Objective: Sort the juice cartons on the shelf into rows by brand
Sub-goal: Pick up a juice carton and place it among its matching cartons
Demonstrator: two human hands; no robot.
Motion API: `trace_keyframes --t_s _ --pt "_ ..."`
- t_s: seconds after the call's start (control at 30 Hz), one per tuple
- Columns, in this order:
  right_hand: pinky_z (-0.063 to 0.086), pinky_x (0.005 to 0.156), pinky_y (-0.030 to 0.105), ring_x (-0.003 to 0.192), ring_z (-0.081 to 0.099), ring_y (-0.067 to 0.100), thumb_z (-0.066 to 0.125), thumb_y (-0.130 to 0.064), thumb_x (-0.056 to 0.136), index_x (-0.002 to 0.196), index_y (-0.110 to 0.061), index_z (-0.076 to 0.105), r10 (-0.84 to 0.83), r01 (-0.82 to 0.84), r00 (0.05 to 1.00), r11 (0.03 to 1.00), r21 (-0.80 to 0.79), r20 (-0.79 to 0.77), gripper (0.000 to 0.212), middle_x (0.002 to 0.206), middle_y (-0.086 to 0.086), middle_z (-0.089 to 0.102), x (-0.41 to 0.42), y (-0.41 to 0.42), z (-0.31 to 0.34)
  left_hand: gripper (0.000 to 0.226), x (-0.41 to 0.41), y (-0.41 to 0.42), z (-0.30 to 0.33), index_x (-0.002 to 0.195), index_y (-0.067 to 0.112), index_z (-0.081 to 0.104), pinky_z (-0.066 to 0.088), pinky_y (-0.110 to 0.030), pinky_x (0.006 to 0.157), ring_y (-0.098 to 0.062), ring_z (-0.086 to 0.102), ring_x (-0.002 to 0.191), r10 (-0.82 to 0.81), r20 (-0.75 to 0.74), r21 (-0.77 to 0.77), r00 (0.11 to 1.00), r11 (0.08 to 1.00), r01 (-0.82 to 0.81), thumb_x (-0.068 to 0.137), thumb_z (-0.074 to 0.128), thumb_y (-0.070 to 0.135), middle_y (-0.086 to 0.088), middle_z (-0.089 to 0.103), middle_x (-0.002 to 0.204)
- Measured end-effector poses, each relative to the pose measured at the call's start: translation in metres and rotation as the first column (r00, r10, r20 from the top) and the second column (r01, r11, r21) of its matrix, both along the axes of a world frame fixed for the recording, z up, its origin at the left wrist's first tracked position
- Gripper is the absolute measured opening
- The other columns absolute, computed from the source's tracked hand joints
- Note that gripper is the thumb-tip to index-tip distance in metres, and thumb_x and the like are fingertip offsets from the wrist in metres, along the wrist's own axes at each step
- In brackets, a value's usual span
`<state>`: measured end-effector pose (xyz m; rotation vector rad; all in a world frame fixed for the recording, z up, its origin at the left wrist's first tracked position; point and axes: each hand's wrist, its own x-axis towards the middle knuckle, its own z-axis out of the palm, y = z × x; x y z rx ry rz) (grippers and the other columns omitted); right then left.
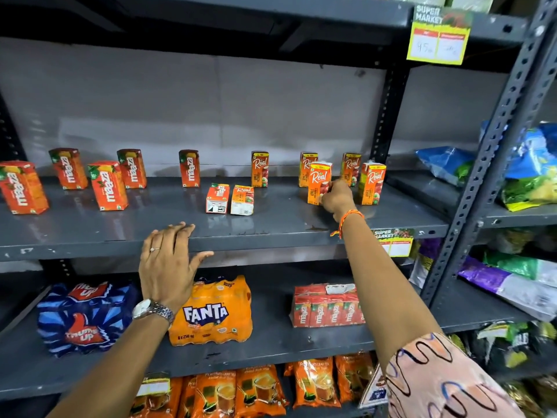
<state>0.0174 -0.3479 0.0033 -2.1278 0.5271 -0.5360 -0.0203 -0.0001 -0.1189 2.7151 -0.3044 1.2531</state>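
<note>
Real carton [319, 182] is standing upright right of centre on the grey shelf [271, 224], gripped by the right hand [337, 198]; the fingers [331, 188] are clamped on its right side and lower edge. Four more Real cartons are standing around it: one behind it [307, 164], one further right at the back [350, 168], one at front right [372, 183], one left of the group in the back row [259, 168].

Two cartons are lying on their sides mid-frame, touching each other: a Maaza carton [217, 198] and a Real one [242, 200].

Maaza cartons are standing across the left half of the shelf: far left front [22, 187], back left [68, 168], front [108, 185], back [132, 168], and one alone near centre [189, 168].

Left hand [168, 260] is resting on the shelf's front edge, lower centre of the frame; its fingers [177, 233] are lying flat and close together, thumb spread, gripping nothing; a ring and a wristwatch [152, 310] are showing.

On the shelf below: Thums Up pack [81, 318], Fanta pack [212, 312], Maaza multipack [327, 307]; a yellow price tag [438, 36] is hanging at upper right.
</note>
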Motion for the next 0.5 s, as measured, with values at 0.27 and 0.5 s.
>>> trace_keyframes --t_s 0.27,0.5 --pt "0.046 0.102 0.043 0.126 0.057 0.039 0.070 -0.015 0.089 0.132 0.000 0.050 -0.005 0.002 0.999 0.998 -0.056 -0.052 0.050 0.134 0.021 0.060 -0.011 0.001 0.000 0.067 -0.001 -0.003 0.000 0.130 0.012 0.058 0.033 -0.046 0.113 -0.033 0.056 0.122 -0.017 0.009 -0.030 1.000 0.999 0.017 0.090 0.041 0.063 -0.010 0.062 0.131" --pt "0.051 0.089 0.039 0.109 0.061 0.036 0.076 -0.032 0.084 0.116 0.003 0.059 -0.122 0.189 0.969 0.928 -0.322 0.217 0.050 0.117 0.022 0.062 -0.033 0.053 -0.004 0.068 0.001 0.001 0.000 0.129 0.011 0.060 0.036 -0.047 0.112 -0.032 0.058 0.121 -0.008 0.021 -0.027 1.000 1.000 0.008 0.089 0.042 0.064 -0.010 0.064 0.130"
